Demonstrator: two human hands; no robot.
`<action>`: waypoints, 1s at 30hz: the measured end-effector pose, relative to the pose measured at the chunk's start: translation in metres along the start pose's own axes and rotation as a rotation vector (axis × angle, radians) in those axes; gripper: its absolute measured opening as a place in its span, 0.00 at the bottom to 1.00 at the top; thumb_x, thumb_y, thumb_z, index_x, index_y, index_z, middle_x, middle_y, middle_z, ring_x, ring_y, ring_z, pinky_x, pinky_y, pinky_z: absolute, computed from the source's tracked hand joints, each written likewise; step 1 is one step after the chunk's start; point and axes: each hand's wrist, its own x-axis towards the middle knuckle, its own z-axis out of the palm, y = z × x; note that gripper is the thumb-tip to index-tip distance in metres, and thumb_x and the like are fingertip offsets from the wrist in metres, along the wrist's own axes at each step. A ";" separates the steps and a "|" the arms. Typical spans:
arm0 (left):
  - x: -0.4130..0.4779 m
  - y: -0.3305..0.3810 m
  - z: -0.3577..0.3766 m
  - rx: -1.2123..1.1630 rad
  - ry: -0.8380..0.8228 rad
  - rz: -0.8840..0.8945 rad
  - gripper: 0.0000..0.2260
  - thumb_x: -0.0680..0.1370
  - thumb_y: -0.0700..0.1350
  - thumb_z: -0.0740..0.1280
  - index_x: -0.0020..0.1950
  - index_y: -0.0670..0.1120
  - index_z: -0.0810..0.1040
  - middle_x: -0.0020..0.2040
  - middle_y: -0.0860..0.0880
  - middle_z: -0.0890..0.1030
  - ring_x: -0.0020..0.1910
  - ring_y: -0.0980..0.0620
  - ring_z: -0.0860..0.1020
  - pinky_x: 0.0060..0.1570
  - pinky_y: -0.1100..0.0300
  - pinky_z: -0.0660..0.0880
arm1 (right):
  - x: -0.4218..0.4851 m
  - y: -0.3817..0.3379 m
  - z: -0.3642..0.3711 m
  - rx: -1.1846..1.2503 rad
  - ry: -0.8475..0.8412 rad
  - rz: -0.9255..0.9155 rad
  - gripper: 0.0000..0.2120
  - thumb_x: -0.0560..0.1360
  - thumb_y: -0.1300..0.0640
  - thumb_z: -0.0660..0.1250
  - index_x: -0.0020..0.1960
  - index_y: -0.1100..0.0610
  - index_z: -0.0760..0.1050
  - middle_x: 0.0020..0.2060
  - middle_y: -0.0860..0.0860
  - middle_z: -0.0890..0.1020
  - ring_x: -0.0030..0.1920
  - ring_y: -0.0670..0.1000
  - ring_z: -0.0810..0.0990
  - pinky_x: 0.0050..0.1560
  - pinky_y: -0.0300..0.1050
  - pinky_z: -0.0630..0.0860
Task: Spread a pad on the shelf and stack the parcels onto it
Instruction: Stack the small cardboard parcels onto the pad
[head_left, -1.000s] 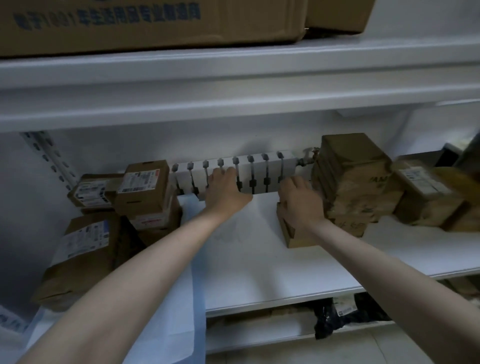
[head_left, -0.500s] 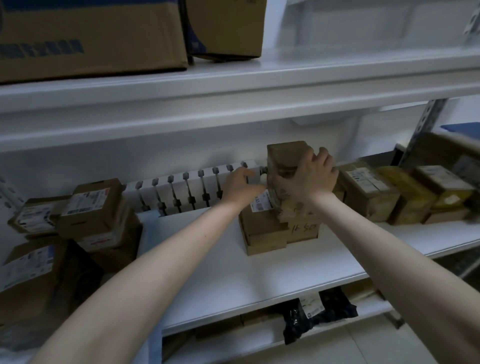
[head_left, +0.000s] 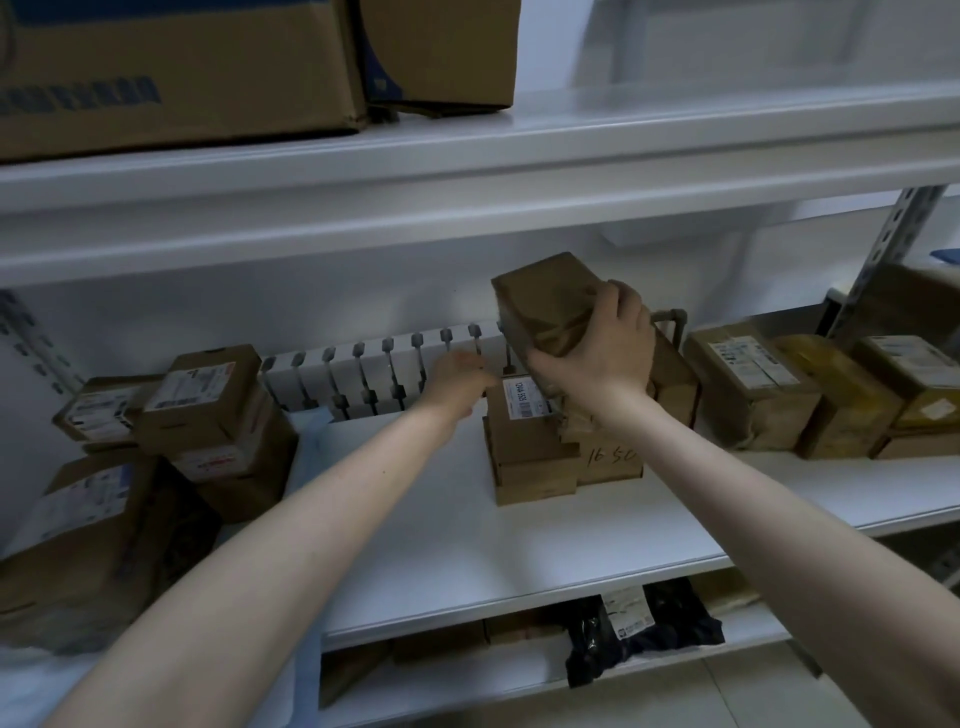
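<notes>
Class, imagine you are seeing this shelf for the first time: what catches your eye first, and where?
The right hand grips a tilted brown parcel above the stack at mid-shelf. The blurred left hand reaches to that stack's left side. Large cartons sit on the upper shelf, top left.

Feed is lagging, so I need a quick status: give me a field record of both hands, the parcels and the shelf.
right hand: grips brown parcel, tilted, raised above the stack
left hand: at labelled parcel, left side; grip blurred
stack: mid-shelf, before radiator
shelf: left pile and right pile at its ends
</notes>
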 end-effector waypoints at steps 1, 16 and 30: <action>0.001 -0.003 -0.005 -0.036 0.001 -0.036 0.18 0.78 0.40 0.64 0.68 0.44 0.72 0.65 0.45 0.75 0.62 0.48 0.74 0.52 0.57 0.71 | -0.002 -0.005 0.000 0.051 -0.026 -0.012 0.44 0.62 0.34 0.71 0.69 0.57 0.63 0.67 0.58 0.67 0.66 0.60 0.66 0.65 0.55 0.67; -0.015 -0.062 -0.089 -0.344 0.090 -0.188 0.29 0.77 0.55 0.65 0.75 0.47 0.63 0.71 0.46 0.70 0.69 0.44 0.69 0.68 0.47 0.64 | -0.033 -0.041 0.045 1.344 -0.887 0.920 0.25 0.71 0.35 0.63 0.57 0.53 0.78 0.54 0.56 0.80 0.56 0.57 0.78 0.58 0.51 0.75; -0.050 -0.093 -0.141 -0.697 0.172 -0.135 0.30 0.66 0.49 0.78 0.64 0.44 0.74 0.65 0.43 0.76 0.62 0.44 0.76 0.67 0.47 0.70 | -0.054 -0.053 0.085 1.411 -1.590 1.206 0.43 0.67 0.26 0.62 0.69 0.58 0.70 0.62 0.68 0.72 0.59 0.68 0.75 0.54 0.61 0.78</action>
